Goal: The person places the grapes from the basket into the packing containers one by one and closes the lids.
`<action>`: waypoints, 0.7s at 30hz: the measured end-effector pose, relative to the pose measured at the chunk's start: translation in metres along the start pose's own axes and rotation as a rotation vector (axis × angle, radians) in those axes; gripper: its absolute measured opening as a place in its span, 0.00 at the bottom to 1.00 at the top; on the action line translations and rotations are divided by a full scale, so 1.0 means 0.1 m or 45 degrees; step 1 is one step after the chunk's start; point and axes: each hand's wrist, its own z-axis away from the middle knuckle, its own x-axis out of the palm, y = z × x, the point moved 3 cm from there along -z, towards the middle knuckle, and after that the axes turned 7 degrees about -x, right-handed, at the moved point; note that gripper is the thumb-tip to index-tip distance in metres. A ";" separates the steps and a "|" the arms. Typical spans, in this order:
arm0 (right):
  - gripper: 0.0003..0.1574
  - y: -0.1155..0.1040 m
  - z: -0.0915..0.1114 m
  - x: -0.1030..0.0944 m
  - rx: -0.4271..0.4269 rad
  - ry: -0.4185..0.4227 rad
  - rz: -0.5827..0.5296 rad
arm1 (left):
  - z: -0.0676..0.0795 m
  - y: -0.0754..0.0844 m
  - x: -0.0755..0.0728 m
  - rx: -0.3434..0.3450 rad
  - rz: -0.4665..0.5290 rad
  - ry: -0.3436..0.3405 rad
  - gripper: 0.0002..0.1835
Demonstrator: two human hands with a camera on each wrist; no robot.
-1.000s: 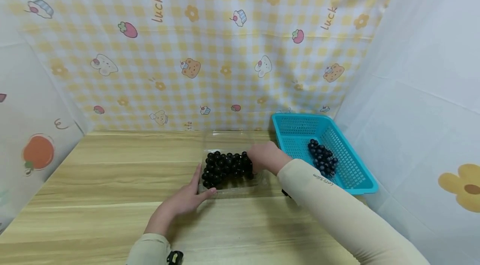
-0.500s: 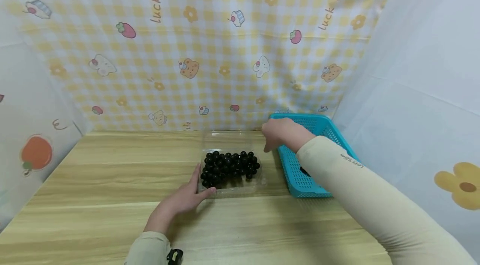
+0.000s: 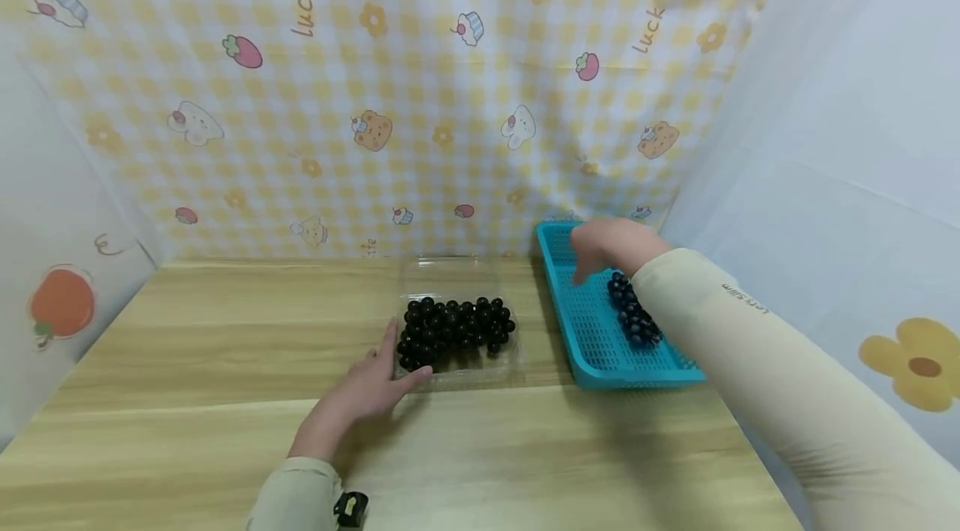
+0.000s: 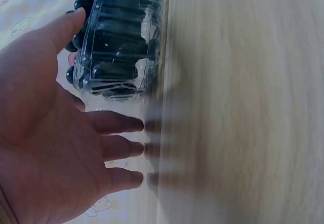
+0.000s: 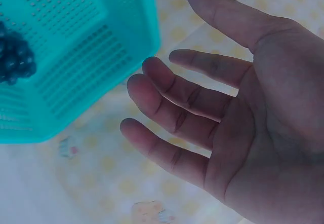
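Note:
Dark grapes (image 3: 454, 326) lie in a clear plastic clamshell box (image 3: 457, 379) whose lid is raised at the back. My left hand (image 3: 366, 388) is at the box's left side. Its thumb lies at the near rim by the corner. In the left wrist view its other fingers (image 4: 119, 149) are spread and nearly straight below the box (image 4: 124, 89). My right hand (image 3: 611, 246) is above the blue basket (image 3: 572, 331), holding nothing, its fingers (image 5: 157, 145) loosely spread in the right wrist view. A bunch of dark grapes (image 3: 633, 316) lies in the basket, partly hidden by the right arm.
The wooden table (image 3: 225, 331) meets a yellow checked cloth backdrop (image 3: 420, 97) just behind the box and basket. A white wall covering (image 3: 810, 181) closes off the right side, close to the basket.
My right hand has left the grapes in the clamshell box and moved right, over the basket. The left hand has stayed at the box, and the head view has shifted slightly.

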 end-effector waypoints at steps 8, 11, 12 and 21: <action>0.35 0.33 -0.05 0.22 0.100 -0.028 -0.031 | -0.02 0.03 -0.01 -0.021 -0.024 -0.006 0.63; 0.37 0.46 -0.11 0.35 0.149 -0.044 -0.077 | -0.02 0.03 0.00 -0.015 -0.024 -0.009 0.63; 0.39 0.50 -0.13 0.40 0.167 -0.043 -0.095 | -0.02 0.03 0.00 -0.011 -0.023 -0.009 0.63; 0.35 0.84 -0.29 0.78 0.254 0.027 -0.262 | -0.01 0.01 0.00 0.001 -0.015 -0.016 0.62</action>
